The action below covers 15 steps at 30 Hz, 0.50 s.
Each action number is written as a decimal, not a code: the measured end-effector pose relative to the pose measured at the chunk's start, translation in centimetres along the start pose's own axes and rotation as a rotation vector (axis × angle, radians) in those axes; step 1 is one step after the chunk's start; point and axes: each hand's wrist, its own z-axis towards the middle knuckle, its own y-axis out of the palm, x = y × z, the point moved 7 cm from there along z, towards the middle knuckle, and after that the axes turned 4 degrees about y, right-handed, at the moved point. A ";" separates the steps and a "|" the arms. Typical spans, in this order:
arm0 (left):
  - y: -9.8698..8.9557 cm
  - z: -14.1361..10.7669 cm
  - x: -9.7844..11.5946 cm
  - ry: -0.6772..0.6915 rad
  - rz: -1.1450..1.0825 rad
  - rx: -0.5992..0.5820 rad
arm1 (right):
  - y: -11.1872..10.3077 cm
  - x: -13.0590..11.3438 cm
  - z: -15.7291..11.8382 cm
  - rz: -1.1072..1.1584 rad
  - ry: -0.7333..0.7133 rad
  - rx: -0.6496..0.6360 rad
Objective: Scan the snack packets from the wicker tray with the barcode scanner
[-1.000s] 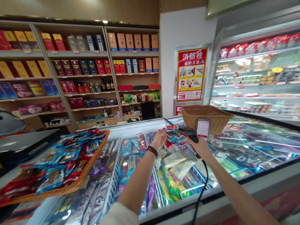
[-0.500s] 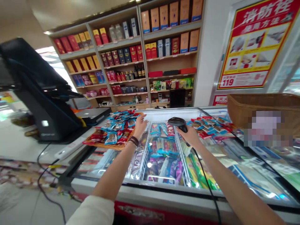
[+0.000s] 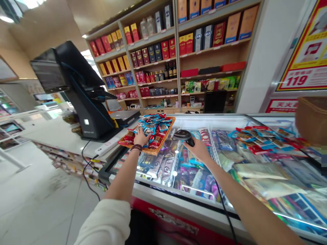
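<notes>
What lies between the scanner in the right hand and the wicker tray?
In the head view, the scanner and tray have only the freezer's glass lid between them, with snack packets beneath.

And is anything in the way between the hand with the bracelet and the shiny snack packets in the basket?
No, nothing is in the way. The left hand rests right on the blue and red snack packets in the woven tray. The right hand holds a barcode scanner off to the side, not between them.
</notes>
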 end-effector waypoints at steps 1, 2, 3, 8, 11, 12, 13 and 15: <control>0.0 -0.2 0.2 0.010 0.015 0.001 | 0.2 -0.1 -0.1 -0.027 -0.004 -0.005; 0.0 -0.3 0.4 0.023 0.030 0.001 | 0.4 -0.1 -0.2 -0.048 -0.005 -0.012; -0.1 -0.5 0.7 0.036 0.040 -0.001 | 0.6 -0.2 -0.3 -0.063 -0.006 -0.022; -1.4 -0.2 0.5 -0.032 0.036 0.113 | 0.8 -0.9 -0.8 -0.100 -0.028 -0.042; -2.2 1.0 0.3 -0.044 0.133 0.209 | 0.6 -1.1 -1.1 -0.103 -0.035 -0.047; -2.1 1.5 0.4 -0.026 0.156 0.198 | 0.6 -1.2 -1.1 -0.104 -0.038 -0.050; -1.8 1.9 0.5 -0.009 0.165 0.165 | 0.6 -1.2 -1.1 -0.106 -0.042 -0.052; -1.1 2.5 0.8 0.022 0.169 0.085 | 0.6 -1.2 -1.0 -0.107 -0.050 -0.050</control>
